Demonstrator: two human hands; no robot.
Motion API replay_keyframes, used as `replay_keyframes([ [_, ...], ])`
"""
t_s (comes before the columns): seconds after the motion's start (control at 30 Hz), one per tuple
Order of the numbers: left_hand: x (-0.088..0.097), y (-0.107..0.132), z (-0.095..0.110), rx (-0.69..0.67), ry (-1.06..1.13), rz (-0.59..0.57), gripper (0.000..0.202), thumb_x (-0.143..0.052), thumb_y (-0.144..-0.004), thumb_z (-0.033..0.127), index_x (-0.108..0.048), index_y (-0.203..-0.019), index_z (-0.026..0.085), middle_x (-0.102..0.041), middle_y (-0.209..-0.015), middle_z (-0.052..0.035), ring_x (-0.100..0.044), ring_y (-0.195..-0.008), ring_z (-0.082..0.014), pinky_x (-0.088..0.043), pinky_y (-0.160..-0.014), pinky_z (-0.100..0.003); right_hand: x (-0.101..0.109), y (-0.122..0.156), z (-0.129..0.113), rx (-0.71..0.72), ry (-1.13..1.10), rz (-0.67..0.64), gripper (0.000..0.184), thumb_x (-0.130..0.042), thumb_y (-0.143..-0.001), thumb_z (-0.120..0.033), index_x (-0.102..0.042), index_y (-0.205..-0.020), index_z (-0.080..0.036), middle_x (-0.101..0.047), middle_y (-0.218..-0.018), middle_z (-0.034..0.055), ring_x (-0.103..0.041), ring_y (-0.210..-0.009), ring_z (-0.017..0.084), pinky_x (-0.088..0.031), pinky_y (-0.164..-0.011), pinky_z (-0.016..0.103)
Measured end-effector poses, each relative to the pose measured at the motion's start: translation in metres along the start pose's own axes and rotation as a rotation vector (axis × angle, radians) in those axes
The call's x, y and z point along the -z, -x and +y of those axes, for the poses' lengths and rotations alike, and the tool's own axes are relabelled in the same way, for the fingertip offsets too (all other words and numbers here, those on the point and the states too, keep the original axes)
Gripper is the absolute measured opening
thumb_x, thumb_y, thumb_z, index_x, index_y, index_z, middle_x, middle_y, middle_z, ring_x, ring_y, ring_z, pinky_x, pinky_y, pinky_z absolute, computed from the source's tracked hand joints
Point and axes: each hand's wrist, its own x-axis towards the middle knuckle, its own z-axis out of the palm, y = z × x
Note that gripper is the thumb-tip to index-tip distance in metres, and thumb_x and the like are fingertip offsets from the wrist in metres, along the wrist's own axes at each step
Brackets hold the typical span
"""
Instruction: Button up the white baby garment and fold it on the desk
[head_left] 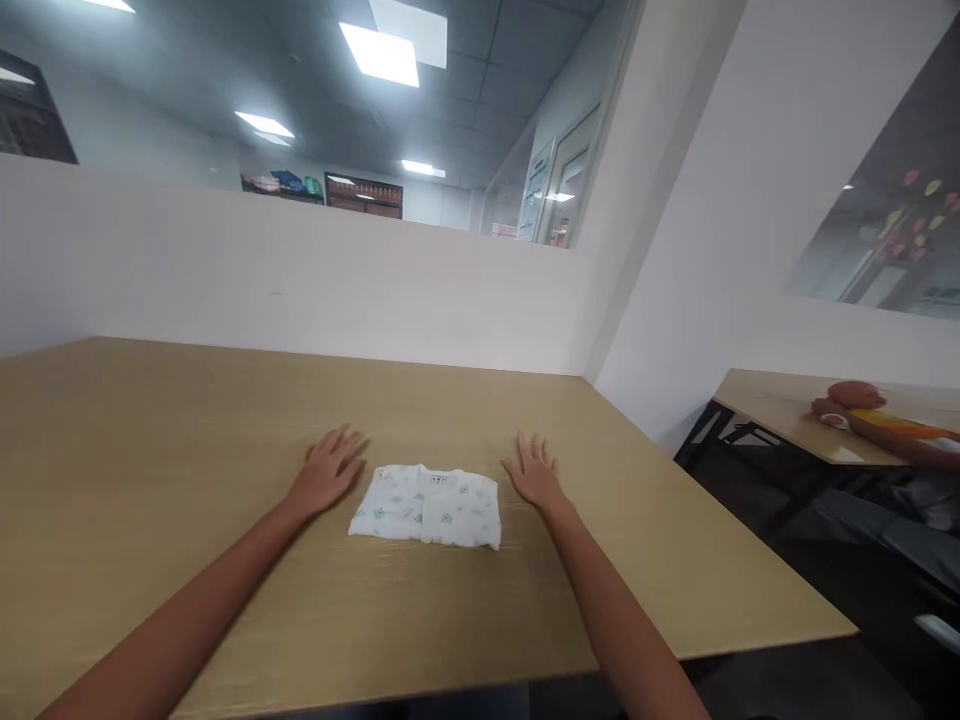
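Near the middle of the table [150, 450], somewhat closer to its near edge than to the far one along the wall, lies one folded garment [427, 506]: white cloth with a small green print, folded into a flat rectangle, a small label at its far edge, long side running parallel to the near edge. Left hand [328, 473]: palm down on the wood just beside the garment's left end, fingers spread apart and flat, gripping nothing; whether a fingertip touches the cloth cannot be told. Right hand [534, 473]: palm down just beside the garment's right end, fingers spread and flat, holding nothing, a narrow strip of bare wood between hand and cloth. Both forearms reach in from the near edge. Second table [780, 405]: off the right edge, well apart, with another person's arm [885, 428] resting on it.
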Motion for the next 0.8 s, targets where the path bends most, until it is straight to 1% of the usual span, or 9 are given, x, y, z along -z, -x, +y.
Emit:
replay_keyframes([
  [0.03, -0.003, -0.005, -0.008, 0.060, -0.008, 0.006, 0.065, -0.018, -0.087, 0.066, -0.038, -0.145, 0.046, -0.018, -0.168, 0.0046, -0.018, -0.163, -0.0219, -0.025, -0.142, -0.068, -0.002, -0.003, 0.004, -0.054, 0.020, -0.029, 0.077, -0.032, -0.107, -0.063, -0.007, -0.170, -0.027, 0.008, -0.170, 0.0114, 0.007, -0.158, 0.033, -0.003, -0.125, 0.058],
  [0.1, -0.007, -0.011, -0.019, 0.132, -0.018, -0.013, 0.069, -0.016, -0.086, 0.062, -0.042, -0.145, 0.038, -0.020, -0.167, -0.0032, -0.018, -0.163, -0.0257, -0.028, -0.139, -0.070, -0.005, -0.007, 0.009, -0.103, 0.045, -0.074, 0.075, -0.031, -0.107, -0.063, -0.015, -0.170, -0.025, 0.002, -0.170, 0.0144, 0.003, -0.158, 0.035, -0.002, -0.124, 0.060],
  [0.2, -0.011, -0.015, -0.024, 0.149, -0.026, -0.074, 0.068, -0.017, -0.085, 0.062, -0.039, -0.146, 0.041, -0.022, -0.167, -0.0017, -0.020, -0.162, -0.0253, -0.021, -0.139, -0.075, -0.009, -0.010, 0.011, -0.104, 0.066, -0.074, 0.072, -0.031, -0.108, -0.063, -0.025, -0.168, -0.023, -0.005, -0.169, 0.0160, -0.002, -0.158, 0.036, 0.000, -0.124, 0.059],
  [0.27, -0.013, -0.016, -0.022, 0.150, -0.035, -0.101, 0.069, -0.017, -0.084, 0.064, -0.035, -0.147, 0.044, -0.020, -0.168, 0.0001, -0.018, -0.163, -0.0259, -0.014, -0.139, -0.078, -0.012, -0.011, 0.010, -0.102, 0.079, -0.052, 0.071, -0.028, -0.108, -0.063, -0.025, -0.168, -0.024, -0.006, -0.170, 0.0154, -0.003, -0.158, 0.036, 0.000, -0.124, 0.058],
  [0.33, -0.015, -0.017, -0.019, 0.161, -0.043, -0.105, 0.072, -0.016, -0.083, 0.066, -0.032, -0.149, 0.043, -0.016, -0.169, 0.0003, -0.015, -0.163, -0.0277, -0.011, -0.139, -0.078, -0.016, -0.011, 0.009, -0.100, 0.093, -0.028, 0.071, -0.027, -0.108, -0.063, -0.025, -0.168, -0.025, -0.006, -0.170, 0.0149, -0.003, -0.157, 0.037, 0.000, -0.123, 0.059],
  [0.47, -0.017, -0.019, -0.016, 0.172, -0.046, -0.100, 0.075, -0.016, -0.081, 0.069, -0.033, -0.149, 0.043, -0.015, -0.169, 0.0008, -0.012, -0.163, -0.0314, -0.013, -0.137, -0.080, -0.021, -0.013, 0.009, -0.105, 0.109, 0.001, 0.071, -0.026, -0.108, -0.064, -0.026, -0.168, -0.026, -0.009, -0.169, 0.0154, -0.006, -0.157, 0.038, 0.000, -0.123, 0.059],
  [0.57, -0.016, -0.018, -0.014, 0.154, -0.046, -0.090, 0.075, -0.018, -0.080, 0.070, -0.036, -0.147, 0.042, -0.018, -0.168, 0.0006, -0.015, -0.162, -0.0307, -0.015, -0.137, -0.080, -0.020, -0.013, 0.010, -0.114, 0.105, 0.015, 0.070, -0.026, -0.108, -0.064, -0.028, -0.167, -0.026, -0.011, -0.169, 0.0143, -0.008, -0.156, 0.036, -0.002, -0.123, 0.058],
  [0.7, -0.014, -0.018, -0.012, 0.155, -0.050, -0.073, 0.075, -0.019, -0.080, 0.069, -0.040, -0.146, 0.040, -0.021, -0.167, -0.0020, -0.017, -0.162, -0.0302, -0.016, -0.137, -0.080, -0.018, -0.013, 0.012, -0.110, 0.089, 0.042, 0.069, -0.030, -0.106, -0.065, -0.036, -0.164, -0.028, -0.016, -0.169, 0.0111, -0.014, -0.156, 0.033, -0.007, -0.124, 0.056],
  [0.8, -0.013, -0.017, -0.011, 0.157, -0.049, -0.070, 0.074, -0.020, -0.080, 0.069, -0.040, -0.146, 0.041, -0.021, -0.167, -0.0010, -0.019, -0.161, -0.0295, -0.017, -0.137, -0.079, -0.015, -0.011, 0.011, -0.111, 0.085, 0.065, 0.068, -0.033, -0.106, -0.065, -0.041, -0.161, -0.026, -0.020, -0.168, 0.0113, -0.017, -0.155, 0.033, -0.008, -0.124, 0.055],
])
